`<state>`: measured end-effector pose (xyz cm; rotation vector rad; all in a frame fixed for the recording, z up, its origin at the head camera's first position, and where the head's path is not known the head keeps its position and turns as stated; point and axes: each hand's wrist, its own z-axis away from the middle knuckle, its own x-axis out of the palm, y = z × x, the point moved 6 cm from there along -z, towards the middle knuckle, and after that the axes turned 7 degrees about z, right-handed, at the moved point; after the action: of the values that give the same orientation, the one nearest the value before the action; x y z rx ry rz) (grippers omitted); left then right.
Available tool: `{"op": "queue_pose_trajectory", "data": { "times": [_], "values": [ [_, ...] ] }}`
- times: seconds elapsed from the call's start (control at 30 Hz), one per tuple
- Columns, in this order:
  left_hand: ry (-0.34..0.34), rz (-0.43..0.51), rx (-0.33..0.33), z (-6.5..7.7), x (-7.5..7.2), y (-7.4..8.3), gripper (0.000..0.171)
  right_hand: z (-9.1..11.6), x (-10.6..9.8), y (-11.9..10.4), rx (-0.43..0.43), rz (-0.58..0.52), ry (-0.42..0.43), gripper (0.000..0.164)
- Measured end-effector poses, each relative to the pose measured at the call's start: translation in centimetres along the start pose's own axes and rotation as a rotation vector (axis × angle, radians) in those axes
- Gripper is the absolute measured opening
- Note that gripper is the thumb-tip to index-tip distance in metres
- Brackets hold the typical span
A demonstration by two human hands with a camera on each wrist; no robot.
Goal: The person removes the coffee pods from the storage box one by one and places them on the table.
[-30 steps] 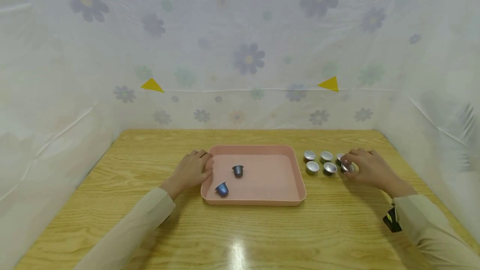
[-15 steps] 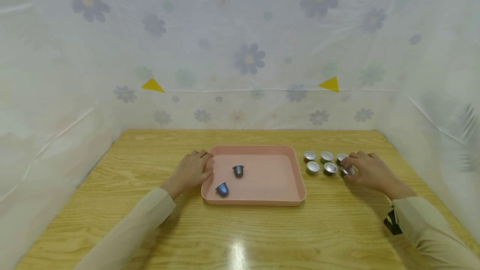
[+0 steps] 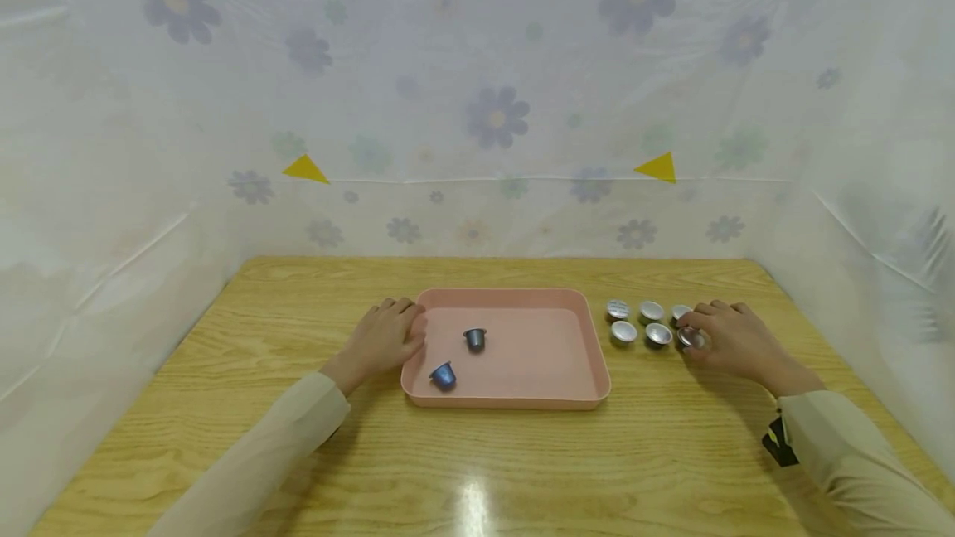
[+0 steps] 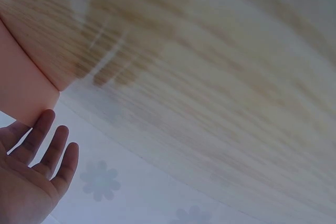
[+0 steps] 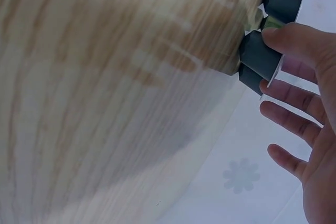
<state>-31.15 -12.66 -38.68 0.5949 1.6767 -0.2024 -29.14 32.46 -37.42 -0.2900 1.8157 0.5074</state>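
In the head view, my right hand (image 3: 734,342) is at the right end of a group of coffee capsules and pinches one capsule (image 3: 690,338). The right wrist view shows the thumb (image 5: 289,39) on the dark side of that capsule (image 5: 258,56), with fingers behind its lid; the other fingers are spread. My left hand (image 3: 379,336) rests on the left rim of a pink tray (image 3: 515,403), its fingers fairly straight against the tray wall (image 4: 23,85) in the left wrist view; the thumb is hidden there. Inside the tray lie a dark capsule (image 3: 475,340) and a blue capsule (image 3: 443,376).
More capsules stand lid up in two rows right of the tray, among them a printed-lid capsule (image 3: 617,309) and a silver-lidded capsule (image 3: 623,332). All sit on a wooden table (image 3: 418,471). A flowered white sheet (image 3: 448,214) encloses the back and sides.
The capsule under my right fingers shifts slightly and its lid catches the light differently. The left hand, the tray and the other capsules stay in place.
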Motion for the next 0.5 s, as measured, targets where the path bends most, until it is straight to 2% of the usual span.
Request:
{"op": "queue_pose_trajectory", "data": {
  "times": [0.5],
  "values": [
    [0.005,-0.009,0.009,0.03,-0.02,0.04,0.041,-0.28,-0.85,0.05,-0.007,0.016,0.014,0.038]
  ]
}}
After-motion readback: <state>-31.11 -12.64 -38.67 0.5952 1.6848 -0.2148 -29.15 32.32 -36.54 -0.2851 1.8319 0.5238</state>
